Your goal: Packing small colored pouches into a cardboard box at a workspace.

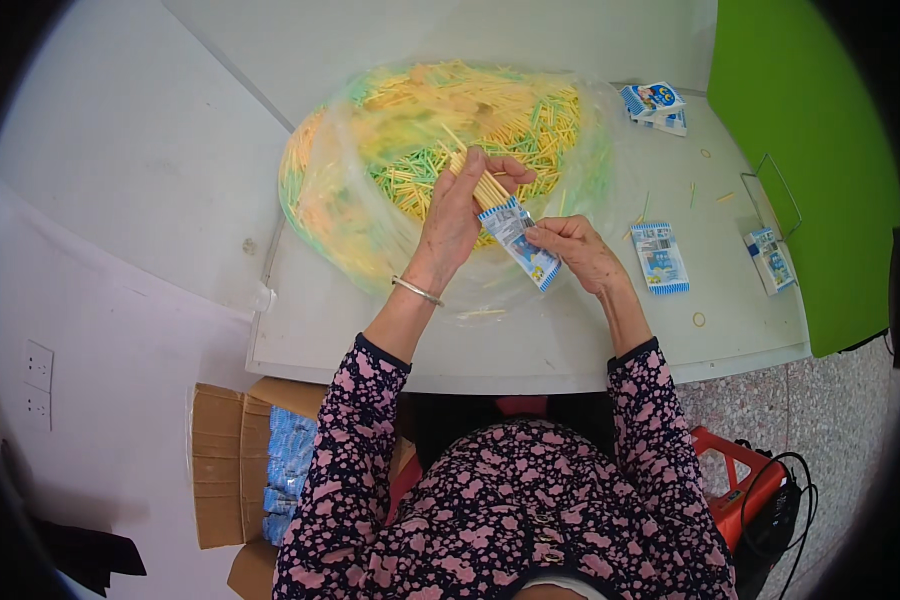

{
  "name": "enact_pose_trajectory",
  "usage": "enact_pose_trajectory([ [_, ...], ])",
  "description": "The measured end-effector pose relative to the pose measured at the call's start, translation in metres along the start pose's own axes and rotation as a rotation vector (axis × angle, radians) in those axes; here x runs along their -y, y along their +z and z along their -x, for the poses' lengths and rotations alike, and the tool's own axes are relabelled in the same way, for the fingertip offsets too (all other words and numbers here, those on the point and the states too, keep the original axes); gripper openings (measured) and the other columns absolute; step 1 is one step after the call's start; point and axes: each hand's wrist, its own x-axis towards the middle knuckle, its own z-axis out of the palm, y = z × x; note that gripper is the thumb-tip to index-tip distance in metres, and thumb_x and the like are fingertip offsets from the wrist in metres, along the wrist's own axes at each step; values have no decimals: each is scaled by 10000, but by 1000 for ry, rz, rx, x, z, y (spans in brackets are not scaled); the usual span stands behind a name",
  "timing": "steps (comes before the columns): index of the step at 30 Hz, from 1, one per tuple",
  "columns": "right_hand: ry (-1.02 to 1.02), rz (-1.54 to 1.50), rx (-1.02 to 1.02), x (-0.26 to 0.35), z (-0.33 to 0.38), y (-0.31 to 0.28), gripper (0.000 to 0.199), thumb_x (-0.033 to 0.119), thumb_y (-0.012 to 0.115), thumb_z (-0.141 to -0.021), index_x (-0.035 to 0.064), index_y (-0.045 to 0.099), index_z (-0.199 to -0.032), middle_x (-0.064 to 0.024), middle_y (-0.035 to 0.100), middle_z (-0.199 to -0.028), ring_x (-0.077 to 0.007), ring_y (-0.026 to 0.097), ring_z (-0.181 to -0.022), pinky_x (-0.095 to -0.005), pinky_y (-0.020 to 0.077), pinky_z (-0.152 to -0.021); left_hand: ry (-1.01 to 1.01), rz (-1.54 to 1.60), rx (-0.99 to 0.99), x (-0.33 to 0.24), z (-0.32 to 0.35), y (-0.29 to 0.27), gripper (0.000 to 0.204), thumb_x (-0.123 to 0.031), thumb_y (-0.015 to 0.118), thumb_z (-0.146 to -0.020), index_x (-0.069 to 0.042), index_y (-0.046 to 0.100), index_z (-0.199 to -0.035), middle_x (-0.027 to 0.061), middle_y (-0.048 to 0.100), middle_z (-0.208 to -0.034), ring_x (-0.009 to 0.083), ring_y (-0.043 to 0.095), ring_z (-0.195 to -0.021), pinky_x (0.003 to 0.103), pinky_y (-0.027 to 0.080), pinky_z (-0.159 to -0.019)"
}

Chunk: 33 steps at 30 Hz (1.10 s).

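My left hand [462,205] pinches a small bundle of yellow sticks [483,185] whose lower ends go into the mouth of a small blue-and-white packet [525,244]. My right hand [578,250] holds that packet by its lower side. Both hands hover over the near edge of a big clear plastic bag [342,210] heaped with yellow, green and orange sticks [470,115] on the white table [530,350]. A silver bangle sits on my left wrist.
Other blue-and-white packets lie to the right: one [660,257] beside my right hand, one [770,258] near a wire frame, a few [655,103] at the back. Loose sticks and rubber bands dot the table. A cardboard box [232,465] with blue packets stands on the floor at left.
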Motion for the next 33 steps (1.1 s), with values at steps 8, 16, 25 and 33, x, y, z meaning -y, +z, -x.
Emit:
enact_pose_trajectory([
  [8, -36, -19, -21, -4, 3, -1, 266, 252, 637, -843, 6, 674, -937, 3, 646, -793, -37, 546, -702, -184, 420, -651, 12, -191, 0, 12, 13, 0, 344, -334, 423, -956, -22, 568, -965, 108, 618, -1004, 145, 543, -952, 301, 431, -842],
  [16, -66, 21, -58, -2, 0, 4, 244, 230, 625, -851, 7, 672, -941, 17, 633, -805, -33, 522, -733, -191, 398, -686, -45, -342, 120, 15, 14, -22, 349, -346, 449, -945, -47, 537, -1100, 70, 594, -1075, 127, 539, -960, 271, 427, -832],
  [25, -150, 40, -119, 0, -12, 6, 232, 209, 627, -846, 18, 666, -971, 31, 617, -809, -37, 503, -757, -197, 381, -695, -28, -531, 69, 12, 14, -25, 282, -157, 570, -885, -38, 530, -1139, 32, 606, -1009, 86, 556, -899, 229, 447, -778],
  [33, 24, 162, -21, 3, 1, -1, 257, 186, 665, -813, -1, 663, -988, -7, 658, -850, -41, 553, -796, -199, 403, -728, -36, -413, 68, 15, 12, -13, 305, -75, 617, -828, -29, 514, -1111, 32, 612, -964, 75, 556, -867, 222, 454, -736],
])
